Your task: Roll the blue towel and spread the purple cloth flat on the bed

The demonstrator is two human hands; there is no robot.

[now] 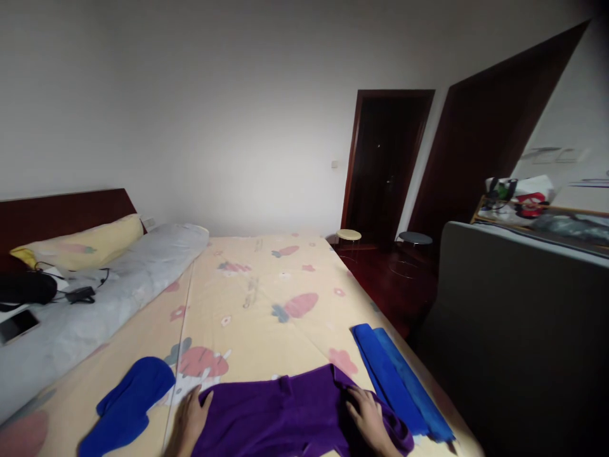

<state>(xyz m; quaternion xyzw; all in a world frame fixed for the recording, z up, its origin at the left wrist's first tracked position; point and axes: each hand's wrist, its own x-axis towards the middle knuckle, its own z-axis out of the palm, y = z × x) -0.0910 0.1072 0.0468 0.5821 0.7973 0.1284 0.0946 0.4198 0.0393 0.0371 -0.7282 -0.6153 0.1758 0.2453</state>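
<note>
Smoothing a purple garment [280, 416] flat on the bed [266, 298], judging by the head view: both hands pressing down on the cloth at the near edge. Left hand [190, 416] lying open, fingers spread, palm on the garment's left edge where it meets the sheet, gripping nothing. Right hand [368, 416] resting on the garment's right side, fingers slightly curled over a fold; hard to tell whether pinching the cloth or only pressing it. Lying just left of the garment, a blue cloth [128, 406], apart from the left hand. Lying just right, a folded blue cloth [397, 377], its near end touching or nearly touching the garment by the right hand. Farther up the bed, a grey bolster [118, 292] and a yellow pillow [80, 244], with a phone [18, 325] and a black pouch [26, 287] at the far left. Likely calling next for a firm hold on one side of the garment, then folding across without dragging the blue pieces.
</note>
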